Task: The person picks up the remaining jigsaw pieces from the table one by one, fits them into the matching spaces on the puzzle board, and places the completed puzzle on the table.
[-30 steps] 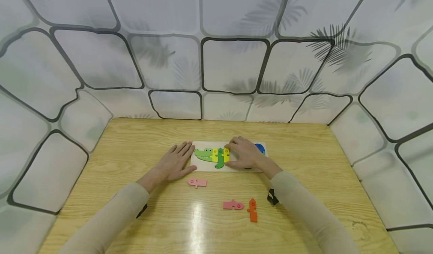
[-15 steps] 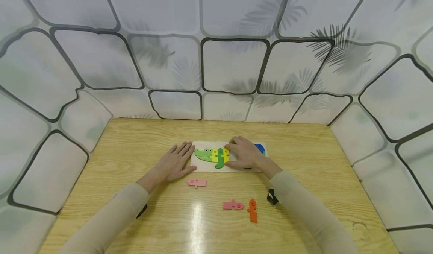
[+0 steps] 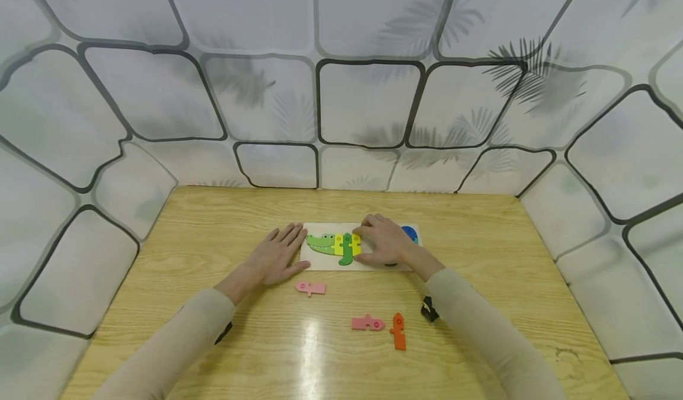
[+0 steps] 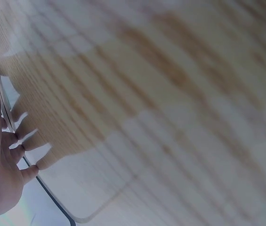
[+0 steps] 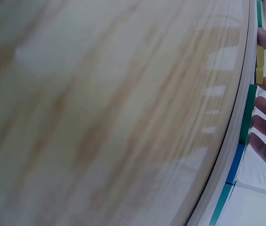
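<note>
A white puzzle board [image 3: 322, 262] lies flat on the table, bearing a crocodile made of coloured pieces. At its left end is a green head piece [image 3: 319, 243], followed by a yellow piece and a green leg piece [image 3: 347, 250]. My right hand [image 3: 386, 241] reaches over the board, thumb and index finger pinching a second yellow puzzle piece [image 5: 260, 63] at its two ends. Part of a blue piece [image 3: 410, 233] shows beyond this hand, which covers the board's middle right. With fingers straight, my left hand [image 3: 274, 256] rests at the board's left edge.
Nearer on the wooden table [image 3: 240, 364] lie one pink piece [image 3: 310, 288], another pink piece [image 3: 368, 323] and an orange piece [image 3: 398, 331]. A wall with a stone-pattern covering [image 3: 368, 104] rises behind the table's far edge.
</note>
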`<state>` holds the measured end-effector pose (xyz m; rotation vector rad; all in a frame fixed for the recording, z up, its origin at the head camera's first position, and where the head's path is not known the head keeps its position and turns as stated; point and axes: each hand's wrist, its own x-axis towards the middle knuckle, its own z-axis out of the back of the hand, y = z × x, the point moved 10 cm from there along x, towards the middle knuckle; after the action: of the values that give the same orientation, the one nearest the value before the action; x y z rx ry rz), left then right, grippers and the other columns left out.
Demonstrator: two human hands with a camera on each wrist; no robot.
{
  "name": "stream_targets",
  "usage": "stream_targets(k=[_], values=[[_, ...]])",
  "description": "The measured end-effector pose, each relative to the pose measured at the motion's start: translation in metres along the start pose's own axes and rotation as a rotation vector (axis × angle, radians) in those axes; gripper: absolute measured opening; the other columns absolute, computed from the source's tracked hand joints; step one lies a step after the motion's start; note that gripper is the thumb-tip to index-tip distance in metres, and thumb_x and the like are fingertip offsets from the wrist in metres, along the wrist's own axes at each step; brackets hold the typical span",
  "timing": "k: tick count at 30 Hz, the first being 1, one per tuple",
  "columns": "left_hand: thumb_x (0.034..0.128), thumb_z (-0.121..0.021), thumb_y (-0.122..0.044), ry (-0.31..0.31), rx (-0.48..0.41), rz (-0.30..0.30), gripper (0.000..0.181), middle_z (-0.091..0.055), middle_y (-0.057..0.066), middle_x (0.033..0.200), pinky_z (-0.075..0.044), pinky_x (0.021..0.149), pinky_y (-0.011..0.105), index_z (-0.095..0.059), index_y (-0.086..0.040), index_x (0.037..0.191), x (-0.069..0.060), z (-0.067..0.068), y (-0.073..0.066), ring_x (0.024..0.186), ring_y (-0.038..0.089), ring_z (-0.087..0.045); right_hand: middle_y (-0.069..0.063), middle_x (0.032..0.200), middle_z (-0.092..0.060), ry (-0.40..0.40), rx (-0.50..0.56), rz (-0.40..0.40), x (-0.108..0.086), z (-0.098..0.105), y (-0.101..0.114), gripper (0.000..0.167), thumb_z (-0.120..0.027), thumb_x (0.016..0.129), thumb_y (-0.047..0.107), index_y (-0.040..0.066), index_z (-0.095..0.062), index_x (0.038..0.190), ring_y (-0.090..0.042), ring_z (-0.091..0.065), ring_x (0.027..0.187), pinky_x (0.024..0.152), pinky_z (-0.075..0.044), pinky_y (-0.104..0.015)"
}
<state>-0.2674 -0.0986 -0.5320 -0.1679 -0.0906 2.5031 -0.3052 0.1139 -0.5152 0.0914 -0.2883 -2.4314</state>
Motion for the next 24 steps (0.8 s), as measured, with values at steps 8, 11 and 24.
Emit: stream_targets(k=[8,11,24], values=[[0.1081,-0.039,-0.064,-0.003,0.001,0.000,0.086,-0.020,0.017,0.177,-0.024,0.133,0.060,-0.022,-0.004,0.168,0.0003,-0.0008,0.0004,0.165,0.037,-0.023,-0.008,0.129,-0.061,0.007,-0.006,0.005,-0.0004,0.0008,0.0015,0.067,-0.071,0.090,0.060,0.018,-0.068,0.141,-0.027,-0.058,0.117,0.098,-0.055,-0.049],[0.1081,-0.039,-0.063,-0.006,0.002,-0.001,0.086,-0.021,0.017,0.177,-0.024,0.133,0.060,-0.022,-0.004,0.168,0.0002,-0.0001,0.0001,0.164,0.037,-0.023,-0.008,0.129,-0.061,0.005,-0.007,0.006,-0.0005,0.0006,0.0015,0.067,-0.071,0.090,0.060,0.019,-0.068,0.141,-0.027,-0.058,0.116,0.097,-0.055,-0.049],[0.1083,-0.040,-0.063,-0.012,-0.001,-0.009,0.086,-0.022,0.018,0.176,-0.027,0.132,0.060,-0.023,-0.003,0.168,-0.0019,0.0038,-0.0017,0.164,0.038,-0.024,-0.008,0.131,-0.061,0.019,-0.027,0.000,0.0007,-0.0020,-0.0010,0.070,-0.070,0.090,0.063,0.019,-0.066,0.144,-0.027,-0.058,0.117,0.098,-0.055,-0.048]])
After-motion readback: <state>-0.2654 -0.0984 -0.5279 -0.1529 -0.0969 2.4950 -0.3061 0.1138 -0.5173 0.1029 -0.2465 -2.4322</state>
